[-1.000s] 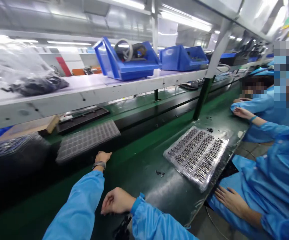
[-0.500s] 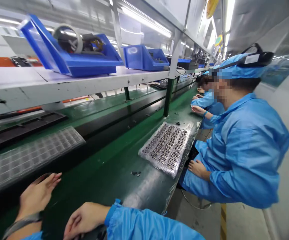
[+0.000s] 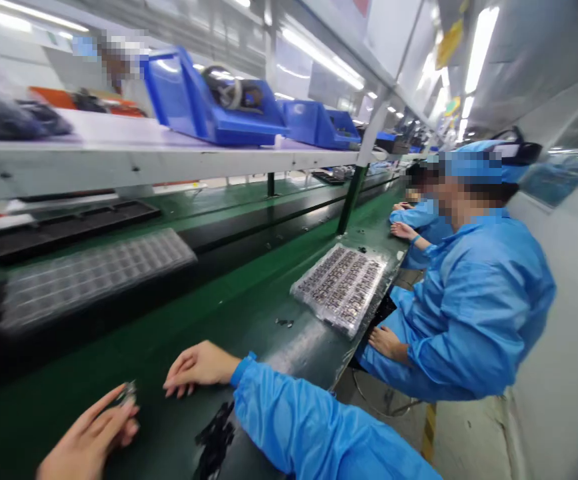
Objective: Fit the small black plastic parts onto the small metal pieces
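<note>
Part in hand: small, shiny, metallic-looking piece, 7 to 8 o'clock from view centre, pinched at the fingertips of the left hand, thumb and finger closed narrowly on it. Blurred; exact shape unreadable. Judgement: very light, stiff, perhaps slick, easily dropped or bent at any thin edge. Best held by its rim, lightly, between thumb and forefinger.

Clock bearings below are from the part. Right hand at 2 to 3, apart from it, fingers loosely curled; cannot tell whether it holds anything. At 4, a loose pile of thin black pieces, just beside the right sleeve.

Surface: smooth, dark green table, glossy, worn at its edge. Transparent plastic tray with rows of square pockets at 11; transparent tray filled with small metallic and black parts at 2.

Room: white shelf above the table, two blue plastic bins on it at 1. Co-worker in blue smock seated near 3. Tube lights overhead.
</note>
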Demonstrator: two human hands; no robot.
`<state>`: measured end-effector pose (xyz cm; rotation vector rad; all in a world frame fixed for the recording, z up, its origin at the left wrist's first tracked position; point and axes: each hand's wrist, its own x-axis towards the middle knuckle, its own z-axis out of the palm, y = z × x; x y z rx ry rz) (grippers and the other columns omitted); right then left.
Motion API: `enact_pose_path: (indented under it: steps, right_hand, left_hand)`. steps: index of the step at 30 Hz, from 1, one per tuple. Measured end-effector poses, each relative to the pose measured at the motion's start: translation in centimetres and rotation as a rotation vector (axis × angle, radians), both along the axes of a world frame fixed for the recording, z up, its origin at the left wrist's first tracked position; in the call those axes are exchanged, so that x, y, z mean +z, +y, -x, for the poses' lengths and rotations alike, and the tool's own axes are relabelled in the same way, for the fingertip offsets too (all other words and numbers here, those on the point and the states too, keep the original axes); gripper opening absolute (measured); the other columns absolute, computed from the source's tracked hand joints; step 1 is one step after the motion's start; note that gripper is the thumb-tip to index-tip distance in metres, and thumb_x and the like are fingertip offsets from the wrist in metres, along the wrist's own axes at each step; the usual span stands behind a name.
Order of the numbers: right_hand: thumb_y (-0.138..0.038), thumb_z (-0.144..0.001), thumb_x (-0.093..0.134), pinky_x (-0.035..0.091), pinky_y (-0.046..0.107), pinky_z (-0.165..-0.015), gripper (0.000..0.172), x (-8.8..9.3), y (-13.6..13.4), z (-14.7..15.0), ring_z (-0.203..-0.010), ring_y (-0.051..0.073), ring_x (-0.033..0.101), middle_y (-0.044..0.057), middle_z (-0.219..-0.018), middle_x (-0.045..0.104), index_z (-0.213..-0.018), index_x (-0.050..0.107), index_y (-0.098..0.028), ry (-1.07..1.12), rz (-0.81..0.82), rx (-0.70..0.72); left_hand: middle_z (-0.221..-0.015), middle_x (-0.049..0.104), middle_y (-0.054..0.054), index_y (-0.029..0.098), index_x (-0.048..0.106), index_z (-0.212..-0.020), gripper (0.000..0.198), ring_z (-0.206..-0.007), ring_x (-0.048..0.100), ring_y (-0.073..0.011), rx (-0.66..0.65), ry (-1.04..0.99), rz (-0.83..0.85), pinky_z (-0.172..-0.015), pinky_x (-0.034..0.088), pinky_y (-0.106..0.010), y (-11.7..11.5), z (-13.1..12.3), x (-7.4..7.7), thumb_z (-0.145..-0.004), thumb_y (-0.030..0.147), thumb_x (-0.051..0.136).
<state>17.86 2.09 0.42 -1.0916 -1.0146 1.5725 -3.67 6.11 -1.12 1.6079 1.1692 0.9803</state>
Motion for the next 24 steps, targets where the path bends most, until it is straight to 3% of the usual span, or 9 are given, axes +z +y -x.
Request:
enact_pose_path:
  steps: [2, 5, 10, 14, 19, 24]
  right_hand:
    - [-0.050, -0.055, 0.095, 0.049, 0.022, -0.054, 0.049, 0.7, -0.4, 0.4, -0.055, 0.010, 0.062, -0.001, -0.067, 0.070, -0.074, 0.068, -0.014, -0.021, -0.026, -0.056]
    - [-0.051, -0.058, 0.093, 0.048, 0.023, -0.055, 0.048, 0.6, -0.9, 0.9, -0.056, 0.011, 0.063, 0.001, -0.068, 0.073, -0.078, 0.069, -0.015, 0.000, -0.077, -0.145]
    - [-0.045, -0.063, 0.091, 0.049, 0.024, -0.055, 0.040, -0.7, -1.2, 0.8, -0.053, 0.012, 0.061, 0.002, -0.066, 0.073, -0.077, 0.067, -0.016, -0.022, -0.068, -0.105]
    - [-0.041, -0.068, 0.089, 0.050, 0.025, -0.056, 0.034, -0.9, -1.9, 0.8, -0.055, 0.012, 0.063, 0.002, -0.067, 0.073, -0.078, 0.068, -0.017, -0.034, -0.071, -0.113]
    - [-0.040, -0.069, 0.090, 0.050, 0.025, -0.056, 0.033, -0.9, -1.8, 0.8, -0.056, 0.013, 0.063, 0.003, -0.067, 0.073, -0.079, 0.068, -0.017, -0.050, -0.068, -0.103]
    - [-0.039, -0.071, 0.089, 0.050, 0.025, -0.057, 0.032, -1.0, -1.8, 0.7, -0.056, 0.013, 0.063, 0.003, -0.068, 0.073, -0.080, 0.068, -0.017, -0.048, -0.073, -0.097]
  left_hand:
    - [-0.067, 0.070, 0.000, 0.022, 0.067, -0.108, 0.063, -0.053, 0.060, -0.0199, 0.039, -0.194, 0.172, -0.048, 0.050, -0.031, -2.4, -0.5, 1.8, -0.061, 0.058, 0.086]
    - [-0.070, 0.068, 0.001, 0.016, 0.068, -0.115, 0.060, -0.057, 0.057, -0.0136, -0.003, -0.355, 0.294, -0.053, 0.046, -0.024, -4.2, -1.4, 3.7, -0.064, 0.037, 0.091]
    - [-0.074, 0.058, 0.002, 0.010, 0.067, -0.119, 0.046, -0.053, 0.047, -0.0049, -0.092, -0.984, 0.649, -0.050, 0.038, -0.017, -4.4, -0.8, 3.5, -0.075, 0.012, 0.080]
    - [-0.075, 0.047, 0.003, 0.009, 0.065, -0.126, 0.040, -0.049, 0.039, -0.0016, -0.120, -1.363, 0.773, -0.048, 0.036, -0.014, -5.3, -0.2, 3.8, -0.088, -0.002, 0.057]
    - [-0.073, 0.043, 0.004, 0.008, 0.061, -0.132, 0.046, -0.046, 0.037, -0.0011, -0.109, -1.496, 0.800, -0.047, 0.035, -0.013, -6.0, -0.1, 4.8, -0.094, -0.006, 0.042]
    - [-0.071, 0.042, 0.005, 0.012, 0.066, -0.127, 0.044, -0.045, 0.033, -0.0011, -0.129, -1.389, 0.739, -0.046, 0.032, -0.014, -6.2, 0.0, 5.0, -0.089, -0.004, 0.051]
